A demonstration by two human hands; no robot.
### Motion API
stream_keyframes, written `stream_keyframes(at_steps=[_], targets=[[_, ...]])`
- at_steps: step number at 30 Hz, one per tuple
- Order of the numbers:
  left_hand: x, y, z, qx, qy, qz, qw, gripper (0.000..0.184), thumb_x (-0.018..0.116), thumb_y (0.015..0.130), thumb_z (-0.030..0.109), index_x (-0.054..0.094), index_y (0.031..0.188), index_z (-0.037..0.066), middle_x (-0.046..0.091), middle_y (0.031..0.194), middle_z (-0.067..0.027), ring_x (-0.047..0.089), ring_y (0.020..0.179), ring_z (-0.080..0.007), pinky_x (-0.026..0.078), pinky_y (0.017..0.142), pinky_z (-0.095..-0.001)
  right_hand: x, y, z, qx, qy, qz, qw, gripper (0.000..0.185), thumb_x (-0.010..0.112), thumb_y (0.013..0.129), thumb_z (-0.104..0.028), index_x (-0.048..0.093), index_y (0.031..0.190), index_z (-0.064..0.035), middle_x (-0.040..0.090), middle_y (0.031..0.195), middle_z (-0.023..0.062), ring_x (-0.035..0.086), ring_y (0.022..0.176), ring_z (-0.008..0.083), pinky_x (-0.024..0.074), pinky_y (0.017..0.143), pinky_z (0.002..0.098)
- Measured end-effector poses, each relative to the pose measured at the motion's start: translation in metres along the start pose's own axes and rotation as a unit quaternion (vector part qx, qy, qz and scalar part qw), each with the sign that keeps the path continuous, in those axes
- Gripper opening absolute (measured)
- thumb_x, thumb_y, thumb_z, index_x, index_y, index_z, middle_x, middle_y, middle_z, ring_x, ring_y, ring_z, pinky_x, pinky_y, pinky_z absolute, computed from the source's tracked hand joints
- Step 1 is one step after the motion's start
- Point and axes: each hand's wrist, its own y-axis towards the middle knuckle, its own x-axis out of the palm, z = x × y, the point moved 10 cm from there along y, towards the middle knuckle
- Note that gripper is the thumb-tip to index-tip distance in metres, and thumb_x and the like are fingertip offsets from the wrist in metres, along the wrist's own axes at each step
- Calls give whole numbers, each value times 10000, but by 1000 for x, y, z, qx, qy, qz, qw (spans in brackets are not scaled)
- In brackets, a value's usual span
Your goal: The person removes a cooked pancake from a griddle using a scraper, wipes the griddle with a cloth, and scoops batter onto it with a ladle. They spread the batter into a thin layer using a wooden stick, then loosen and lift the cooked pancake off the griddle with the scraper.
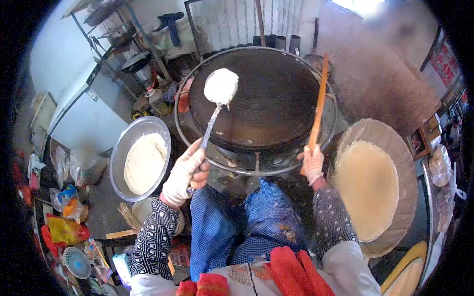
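A pale ribbed wall [239,24] stands at the far side of the room, and in front of it sits a broad, dark round griddle [266,98] with a metal ring [247,172] around it. Over the left part of that griddle you have the ladle [212,123], its head heaped with thick white batter [221,86]. Your gloved left hand [185,172] is closed around the ladle's handle, and your gloved right hand [312,165] is clenched on a flat wooden stick [320,106], which slants away from you across the griddle's right side (whether it touches the metal, you can't tell from here). As for how far things have come, the scoop is in the ladle's head, and the dark surface shows no spread layer of it. At near left, beside your left forearm, the bowl [117,170] holds a good deal more of the pale mix [144,164]. At near right, a thin, tan round sheet [368,190] lies in a wide lined basket [406,182]; it looks finished, though how many lie beneath it is hidden. Farther out, a straw brush [129,215] rests just nearer to you than the bowl, a plastic bottle [159,102] stands at far left by the griddle, and bags [86,167] crowd the left side of the room.
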Motion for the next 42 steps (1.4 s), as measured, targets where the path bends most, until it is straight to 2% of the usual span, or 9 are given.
stream_keyframes(at_steps=[5,8,12,14,22,31,37,41,42], targets=[[-18,20,-20,64,347,11,936,595,540,994,183,269,1522,139,558,778,-7,507,515,-89,439,429,-259,22,-31,-11,-85,34,15,996,179,546,948,-189,497,895,-25,658,655,104,641,568,245,508,602,385],[-30,36,-17,427,643,36,635,593,615,917,113,400,1463,195,628,916,-87,650,734,-286,535,655,-406,45,-20,28,-93,-47,71,992,204,577,937,-183,498,862,-11,574,678,113,614,575,226,490,574,399],[-47,72,-40,262,821,57,505,599,586,892,153,396,1450,262,589,909,-131,641,799,-348,525,639,-478,29,11,50,-91,-71,80,990,238,606,938,-214,510,859,-10,541,704,99,554,527,207,456,531,374],[-52,86,-49,223,869,40,439,598,572,899,175,373,1458,254,584,931,-131,640,796,-347,524,636,-470,24,23,61,5,-65,17,998,277,630,899,-285,547,978,-33,586,908,189,575,807,349,474,729,444],[-38,89,-43,268,795,55,542,578,594,903,167,389,1442,208,606,910,-138,639,806,-347,520,659,-450,28,36,100,103,2,32,994,363,624,896,-381,559,1018,-46,603,1069,226,595,948,413,485,852,475],[-37,59,-48,318,748,71,578,565,611,882,66,455,1415,167,604,886,-120,625,762,-293,523,667,-373,6,35,51,-42,-110,95,989,341,658,893,-331,547,995,-24,637,802,159,631,700,306,504,669,396],[-44,15,-5,375,343,162,846,565,605,930,8,431,1454,129,557,1002,37,518,787,-54,459,681,-188,9,20,18,117,389,-51,912,152,529,975,-228,513,1006,-80,617,653,78,584,527,167,476,483,343],[-152,-23,-18,255,247,319,879,646,616,939,125,310,1504,198,461,889,54,381,566,-12,331,447,-165,2,-15,6,199,340,-192,899,166,537,970,-263,517,961,-99,627,680,86,596,543,181,503,506,351],[-200,-34,-24,227,280,347,866,687,576,934,71,241,1526,166,533,975,13,497,638,-90,449,536,-224,3,-29,-3,214,278,-212,912,188,535,969,-281,519,960,-93,638,692,109,611,556,222,512,521,380]])
